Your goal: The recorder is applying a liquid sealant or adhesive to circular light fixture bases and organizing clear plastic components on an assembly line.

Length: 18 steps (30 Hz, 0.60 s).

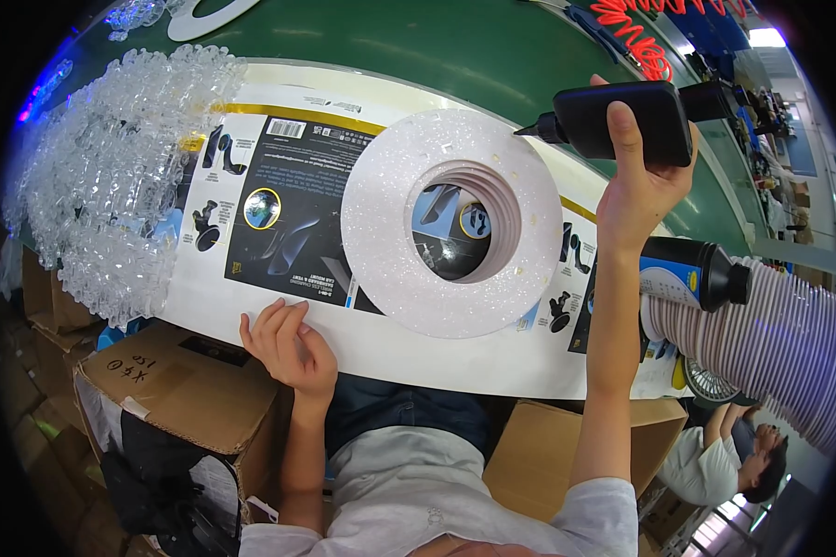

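Observation:
My right hand (636, 190) grips a black squeeze bottle (613, 119), tipped on its side with its thin pointed nozzle aimed left. The nozzle tip is over the upper right rim of a white, glittery ring (385, 232); whether they touch I cannot tell. That ring tops a stack of similar rings, whose inner edges show through the central hole. A few small yellowish spots dot its surface. My left hand (293, 348) is at the table's near edge, left of the stack, holding nothing, with fingers loosely bent and apart.
Printed packaging sheeting (204, 269) lies under the stack on a green table (390, 56). Clear plastic pieces (102, 186) are heaped at left. At right are a labelled black bottle (715, 277), a long ring stack (762, 334) and another person (720, 464). Cardboard boxes (190, 390) stand below.

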Motion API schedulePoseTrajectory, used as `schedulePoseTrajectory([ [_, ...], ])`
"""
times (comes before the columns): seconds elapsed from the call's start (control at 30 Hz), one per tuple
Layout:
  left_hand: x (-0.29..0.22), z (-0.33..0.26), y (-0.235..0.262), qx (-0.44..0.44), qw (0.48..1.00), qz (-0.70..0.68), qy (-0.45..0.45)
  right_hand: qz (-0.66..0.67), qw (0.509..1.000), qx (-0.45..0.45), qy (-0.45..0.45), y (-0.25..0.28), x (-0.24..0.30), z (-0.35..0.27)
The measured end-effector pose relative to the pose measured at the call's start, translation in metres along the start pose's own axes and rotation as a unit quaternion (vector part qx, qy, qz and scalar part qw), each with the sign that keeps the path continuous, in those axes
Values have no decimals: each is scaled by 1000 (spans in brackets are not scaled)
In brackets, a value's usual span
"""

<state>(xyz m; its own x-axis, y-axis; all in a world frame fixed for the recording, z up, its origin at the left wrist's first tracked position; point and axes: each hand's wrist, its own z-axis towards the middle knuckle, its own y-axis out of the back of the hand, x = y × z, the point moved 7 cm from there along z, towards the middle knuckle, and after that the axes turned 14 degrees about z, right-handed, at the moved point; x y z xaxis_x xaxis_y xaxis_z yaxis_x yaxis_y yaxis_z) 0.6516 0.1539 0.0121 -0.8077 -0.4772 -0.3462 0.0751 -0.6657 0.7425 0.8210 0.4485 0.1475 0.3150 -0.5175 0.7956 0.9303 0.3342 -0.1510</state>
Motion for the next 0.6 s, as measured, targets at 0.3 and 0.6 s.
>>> schedulePoseTrajectory([
  [0.3, 1, 0, -1, -7, 1000, -1, 3, -22, 1000, 6, 13, 1, -1, 0],
  [0.6, 0, 0, 0, 1, 1000, 2, -3, 13, 1000, -23, 14, 8, 3, -1],
])
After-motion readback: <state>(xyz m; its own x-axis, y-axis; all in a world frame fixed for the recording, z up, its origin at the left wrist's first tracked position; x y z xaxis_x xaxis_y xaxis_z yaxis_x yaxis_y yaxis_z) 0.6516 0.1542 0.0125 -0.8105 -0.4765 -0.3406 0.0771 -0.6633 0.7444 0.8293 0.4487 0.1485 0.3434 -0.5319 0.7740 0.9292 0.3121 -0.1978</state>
